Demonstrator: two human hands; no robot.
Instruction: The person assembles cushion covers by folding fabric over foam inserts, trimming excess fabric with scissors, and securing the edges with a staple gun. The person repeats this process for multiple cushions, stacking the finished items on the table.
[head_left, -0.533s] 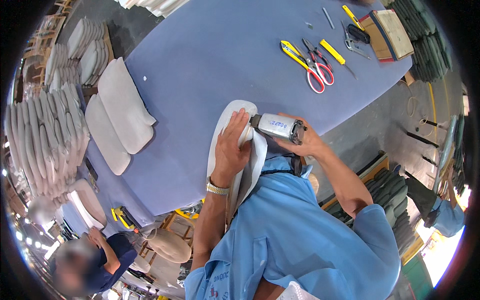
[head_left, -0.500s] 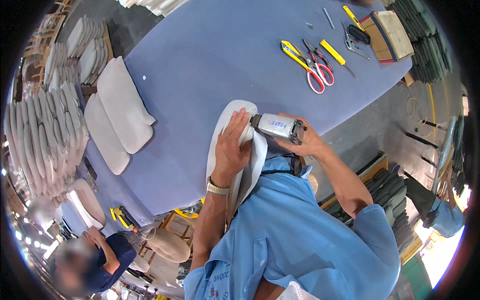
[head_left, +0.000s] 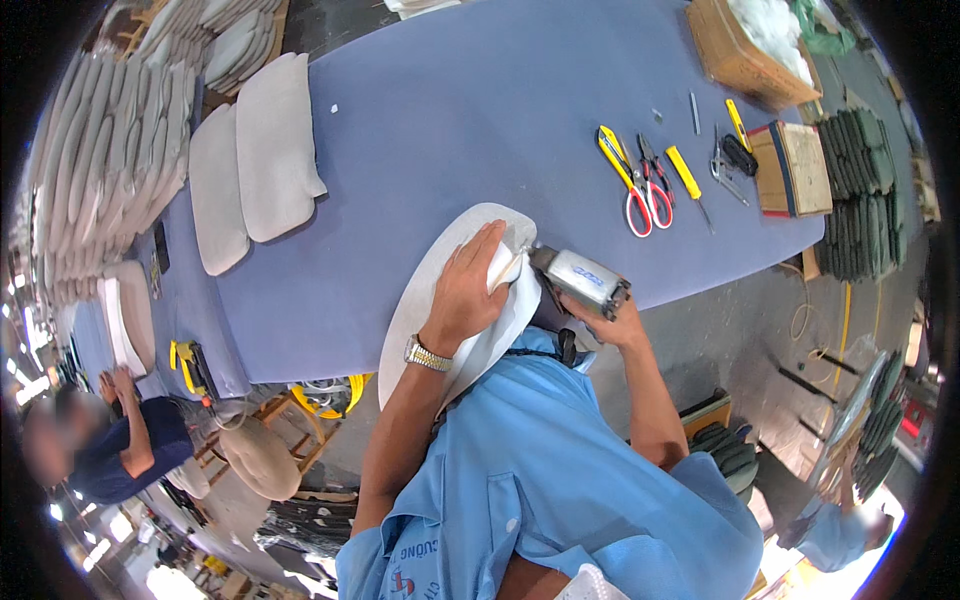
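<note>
A seat pad with a light grey cover [head_left: 412, 300] lies tilted at the table's near edge, against my blue shirt. My left hand [head_left: 464, 290] rests flat on it, fingers stretched toward its far end, the thumb near a loose fold of white-grey cloth [head_left: 515, 310]. In my right hand [head_left: 612, 320] is a silver staple gun [head_left: 585, 280], its nose pointing left at the pad's far right edge. Whether the nose touches the cloth, I cannot tell. My right fingers are wrapped round the handle, partly hidden under the gun's body.
On the blue-grey table [head_left: 430, 120] lie red-handled scissors [head_left: 636, 190], pliers [head_left: 656, 175] and a yellow-handled tool [head_left: 686, 175]. Two grey pads [head_left: 280, 150] lie left, beside stacked pads [head_left: 110, 170]. Boxes [head_left: 790, 170] stand right. A co-worker [head_left: 130, 440] is at the left.
The view has shifted, bringing a box of white stuffing into sight. The staple gun has tilted, its nose slightly farther from my left fingers. More of the pad's grey face shows.
</note>
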